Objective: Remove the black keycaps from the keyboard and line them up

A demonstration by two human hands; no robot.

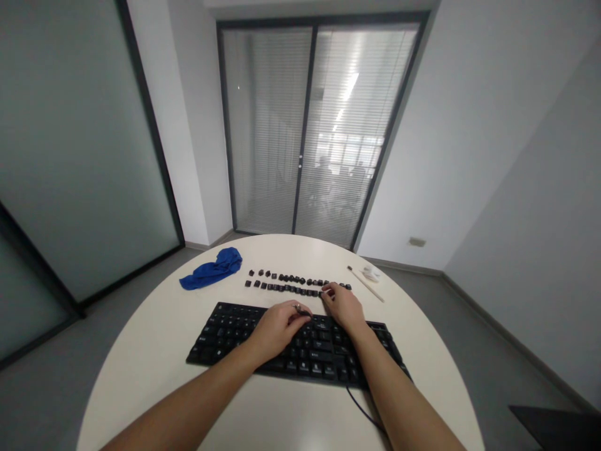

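A black keyboard (323,356) lies across the round table in front of me. Over its far edge is my left hand (280,326), closed on a small dark tool (304,312) with a shiny end, too small to identify. Beyond the keyboard, loose black keycaps (291,289) stand on the table in two rows. My right hand (342,304) reaches to the right part of the nearer row, thumb and fingertips closed around a keycap (322,294). The right forearm covers part of the keyboard's right side.
A crumpled blue cloth (213,269) lies at the table's left. To the right are a thin brush (366,284) and a small white crumpled item (370,274). The keyboard cable (364,412) runs toward me under my right forearm. The table's curved edge (277,236) faces a glass partition.
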